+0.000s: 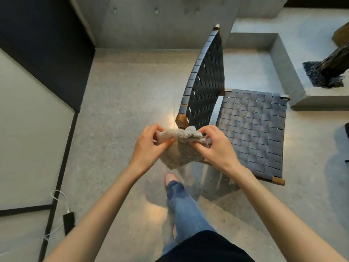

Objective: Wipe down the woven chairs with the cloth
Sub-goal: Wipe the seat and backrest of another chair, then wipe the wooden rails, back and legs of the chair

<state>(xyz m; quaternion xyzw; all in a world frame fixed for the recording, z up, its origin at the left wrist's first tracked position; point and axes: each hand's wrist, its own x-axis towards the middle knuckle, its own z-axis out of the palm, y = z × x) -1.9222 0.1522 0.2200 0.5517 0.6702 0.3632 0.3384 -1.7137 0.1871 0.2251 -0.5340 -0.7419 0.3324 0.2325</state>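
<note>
The cloth (179,146) is pinched by the left hand (149,146) and right hand (217,146) above the woven chair (251,133); bunched fabric may snag the webbing.

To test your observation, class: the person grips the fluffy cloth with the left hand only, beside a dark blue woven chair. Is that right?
No: both hands hold it. In the head view the left hand and the right hand each grip the fluffy cloth, beside the dark blue woven chair.
</note>
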